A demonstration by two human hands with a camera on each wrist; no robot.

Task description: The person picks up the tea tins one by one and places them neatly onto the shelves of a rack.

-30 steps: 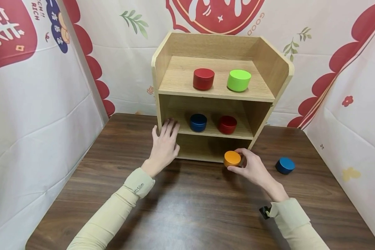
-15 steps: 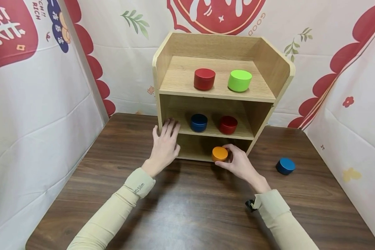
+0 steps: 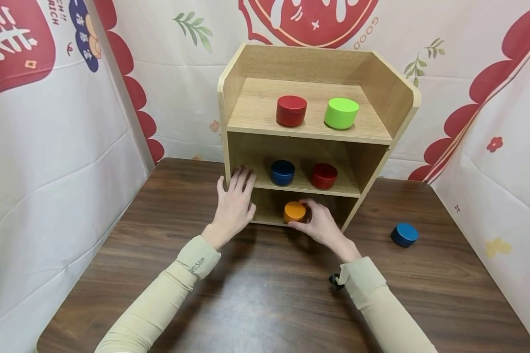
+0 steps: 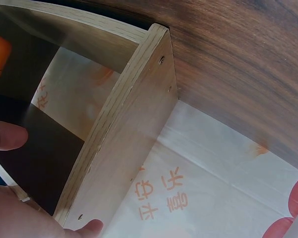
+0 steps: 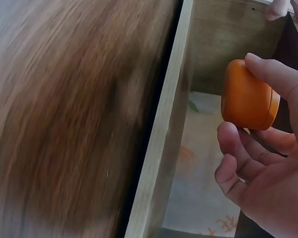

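Note:
My right hand (image 3: 320, 223) holds a round orange tin (image 3: 294, 212) between thumb and fingers, at the front of the bottom compartment of the wooden shelf (image 3: 309, 137). In the right wrist view the orange tin (image 5: 248, 96) lies over the opening, above the bottom board's front edge. My left hand (image 3: 234, 208) grips the shelf's left front, fingers over the middle board and thumb below it. One fingertip (image 4: 92, 226) rests outside the side panel (image 4: 124, 134) in the left wrist view.
A red tin (image 3: 291, 111) and a green tin (image 3: 341, 113) stand on the top level. On the middle level are a blue tin (image 3: 282, 172) and a dark red tin (image 3: 324, 176). Another blue tin (image 3: 404, 235) sits on the brown table (image 3: 256, 304), right of the shelf.
My right hand has carried the orange tin leftward and slightly back, from the shelf's lower right front into the bottom opening. The left hand keeps its place on the shelf.

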